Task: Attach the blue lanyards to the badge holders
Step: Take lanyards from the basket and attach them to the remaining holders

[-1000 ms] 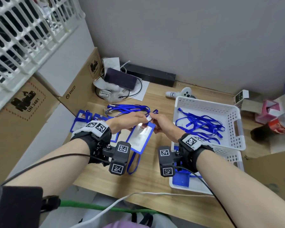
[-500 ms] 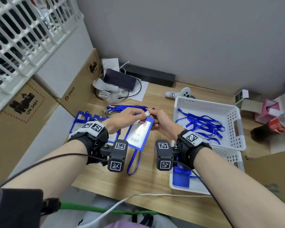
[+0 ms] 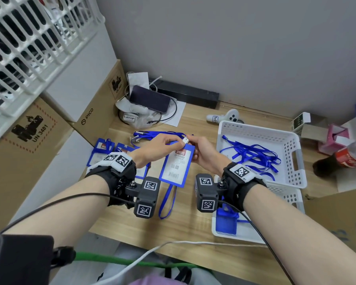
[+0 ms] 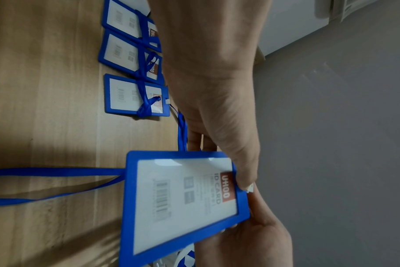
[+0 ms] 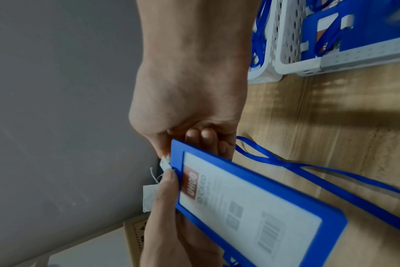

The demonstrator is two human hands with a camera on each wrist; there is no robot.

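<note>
Both hands hold a blue badge holder (image 3: 176,165) with a white ID card above the wooden table. My left hand (image 3: 179,142) pinches its top edge, thumb on the front (image 4: 244,186). My right hand (image 3: 191,141) pinches the small white clip (image 3: 185,140) at the top, with its other fingers curled behind the holder (image 5: 251,207). A blue lanyard (image 3: 168,202) runs from behind the holder and loops over the table. Several badge holders with lanyards tied round them (image 3: 103,151) lie at the left. Loose blue lanyards (image 3: 253,155) fill the far white basket (image 3: 296,161).
A nearer white basket (image 3: 286,198) holds more badge holders (image 3: 226,223). Cardboard boxes (image 3: 95,118) line the left side. A phone (image 3: 150,98), a white controller (image 3: 230,116) and a black bar stand by the wall. A cola bottle (image 3: 343,159) lies at the right.
Both hands and the badge holder have shifted slightly away from me. Their hold at the holder's top is unchanged.
</note>
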